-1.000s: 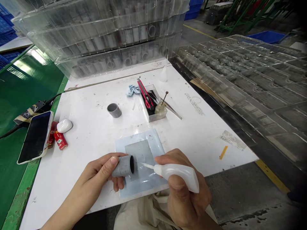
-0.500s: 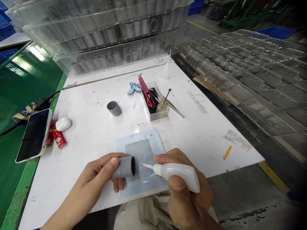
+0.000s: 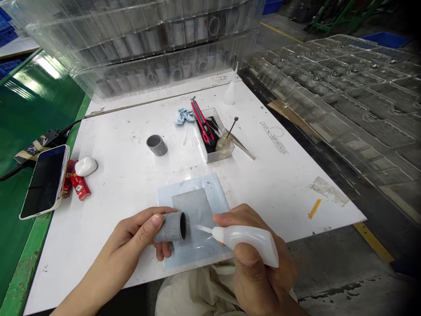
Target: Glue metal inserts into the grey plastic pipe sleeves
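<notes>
Left hand point(image 3: 140, 239): we pinch a gray ring point(image 3: 167, 227) between thumb and fingers, its hollow end turned to our right.
Right hand point(image 3: 268, 278): we grip a white squeeze bottle point(image 3: 251, 240) lying nearly level, thumb and fingers wrapped about it.
Nozzle point(image 3: 204, 229): it points at the ring's mouth; we cannot tell whether its thin tip touches the rim.
Blue sheet point(image 3: 165, 193): it lies on our white table point(image 3: 115, 175), below the ring and nozzle.
Second ring point(image 3: 159, 148): it stands upright beyond our hands, left of a clear box point(image 3: 213, 156) bearing a red cutter point(image 3: 202, 123).
</notes>
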